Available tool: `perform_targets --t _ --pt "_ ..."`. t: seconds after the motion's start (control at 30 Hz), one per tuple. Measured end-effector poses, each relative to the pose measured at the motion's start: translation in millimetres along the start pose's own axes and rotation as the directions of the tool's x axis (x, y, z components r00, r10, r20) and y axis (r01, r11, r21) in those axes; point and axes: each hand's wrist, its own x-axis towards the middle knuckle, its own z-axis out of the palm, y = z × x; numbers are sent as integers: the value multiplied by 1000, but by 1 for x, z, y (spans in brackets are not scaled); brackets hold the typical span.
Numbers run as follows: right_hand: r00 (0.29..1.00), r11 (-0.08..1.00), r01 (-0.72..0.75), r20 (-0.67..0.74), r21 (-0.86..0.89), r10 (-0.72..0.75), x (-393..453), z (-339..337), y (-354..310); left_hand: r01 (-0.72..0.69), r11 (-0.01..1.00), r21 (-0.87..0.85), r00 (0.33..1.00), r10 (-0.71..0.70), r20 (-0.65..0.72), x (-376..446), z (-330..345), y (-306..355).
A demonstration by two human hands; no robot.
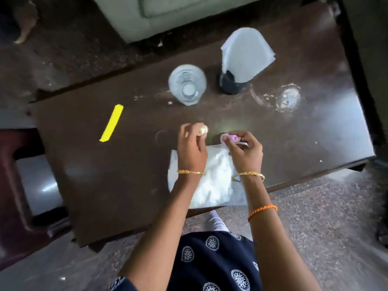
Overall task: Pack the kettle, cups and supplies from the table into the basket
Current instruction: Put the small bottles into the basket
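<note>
On the dark wooden table (84, 164) lies a clear plastic bag of white powder (214, 181) at the near edge, under both wrists. My left hand (192, 147) is closed around a small cream-coloured object (203, 130) just beyond the bag. My right hand (244, 151) pinches a small pink piece (228, 138) at the bag's top right corner. A clear plastic water bottle (187, 84) stands farther back. Beside it, a black holder (231, 84) carries white paper napkins (246, 53). No kettle, cup or basket is in view.
A yellow strip (112, 122) lies flat on the table's left part. White stains (287, 98) mark the right side. A pale sofa (168, 15) stands beyond the table, a dark red stool (19, 185) at its left end. Stone floor lies on my side.
</note>
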Motion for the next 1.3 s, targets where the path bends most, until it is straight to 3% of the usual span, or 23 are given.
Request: perform_targets --t 0.13,0.27,0.47,0.67,0.83,0.93,1.03,1.1,1.2,1.3 --pt "967 993 101 240 -53 -86 -56 70 -10 134 991 18 954 -124 -273 -25 -81 -58" --pt "873 972 198 473 -125 -117 -120 140 -11 256 966 -25 870 -242 -429 -45 -165 -106" --pt "671 920 372 721 -125 -173 -232 249 -44 351 936 -5 774 -293 -561 -89 -294 -159" --pt "448 804 594 841 -26 -304 -332 336 -68 488 872 -29 563 -341 -753 -131 -382 -202" --pt "207 561 827 915 25 -346 -376 379 -68 583 785 -208 434 -517 -738 -150 -405 -234" --pt "95 296 955 952 -4 -292 -384 394 -59 683 691 -237 415 -634 -652 -152 -409 -251" --pt "59 -60 995 973 -74 -221 -390 406 -47 756 626 -194 414 -686 -599 -152 -410 -263" --pt "65 -236 965 978 -112 -197 -395 412 -42 763 608 -220 405 -715 -570 -152 -409 -267" --pt "64 -353 927 982 -125 -179 -400 422 -42 776 582 -243 385 -742 -549 -153 -405 -273" --pt "30 -403 910 985 -96 -168 -405 427 -44 764 578 -286 372 -757 -538 -149 -403 -280"
